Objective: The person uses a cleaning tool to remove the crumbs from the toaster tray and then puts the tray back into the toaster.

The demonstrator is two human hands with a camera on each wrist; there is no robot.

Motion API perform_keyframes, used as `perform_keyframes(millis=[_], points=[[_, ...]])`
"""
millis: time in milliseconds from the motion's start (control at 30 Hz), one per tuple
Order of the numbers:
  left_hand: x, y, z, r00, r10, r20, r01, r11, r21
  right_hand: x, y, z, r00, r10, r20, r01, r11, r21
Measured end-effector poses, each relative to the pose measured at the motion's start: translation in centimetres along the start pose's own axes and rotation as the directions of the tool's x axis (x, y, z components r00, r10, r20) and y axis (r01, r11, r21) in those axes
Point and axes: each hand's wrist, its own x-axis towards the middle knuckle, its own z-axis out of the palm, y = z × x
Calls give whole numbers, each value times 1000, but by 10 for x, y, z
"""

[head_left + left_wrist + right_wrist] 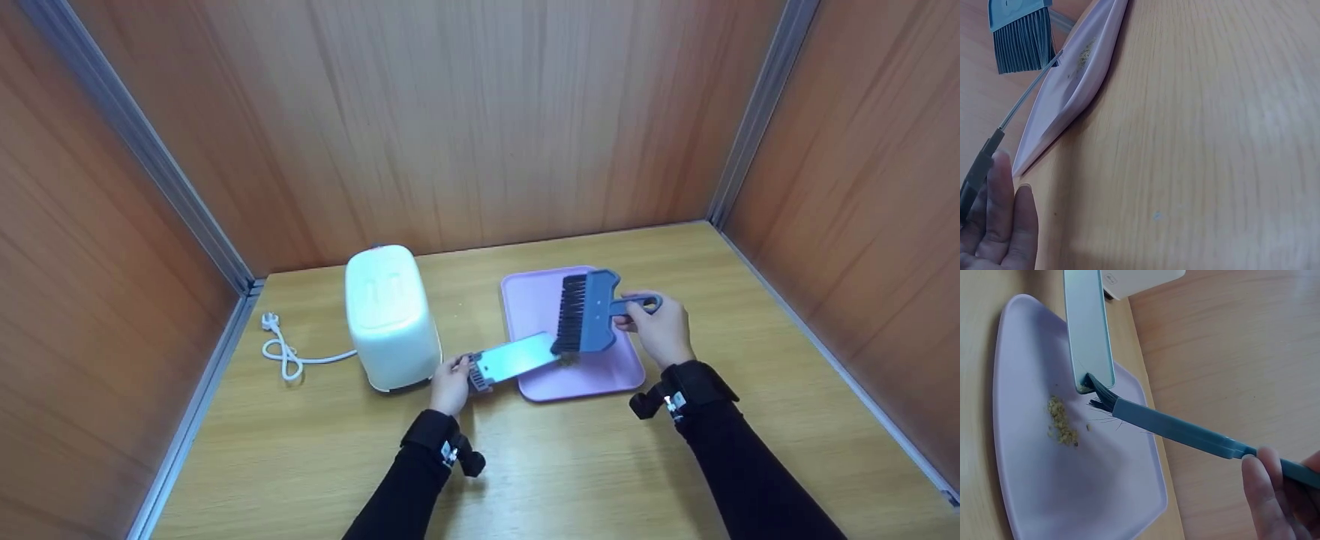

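My left hand (pixel 450 386) grips the dark slotted end of a narrow, shiny crumb tray (pixel 517 358), which slants over the near left part of a purple tray (pixel 536 385). In my right hand (pixel 660 328) is the handle of a blue hand brush (pixel 600 311) with dark bristles (pixel 1105 395). The bristle tips bend against the crumb tray's far end, as the right wrist view shows. Below that end, a small heap of yellowish crumbs (pixel 1061 422) lies on the purple tray. Only part of the left fingers (pixel 1000 208) shows in the left wrist view.
A white toaster-like appliance (pixel 390 322) stands just left of my left hand. Its white cord (pixel 322 360) runs left to a plug (pixel 271 321) on the wooden table (pixel 540 480). Wood-grain panels (pixel 480 127) enclose the back and both sides.
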Motion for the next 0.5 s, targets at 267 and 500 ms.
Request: perform_keyframes(millis=[267, 500], points=[[3, -1, 1, 1000, -6, -21, 6, 1000, -13, 0, -1, -1, 1000, 12, 12, -11, 998, -66], [3, 0, 1, 999, -27, -23, 26, 999, -40, -3, -2, -1, 1000, 17, 24, -14, 994, -108]])
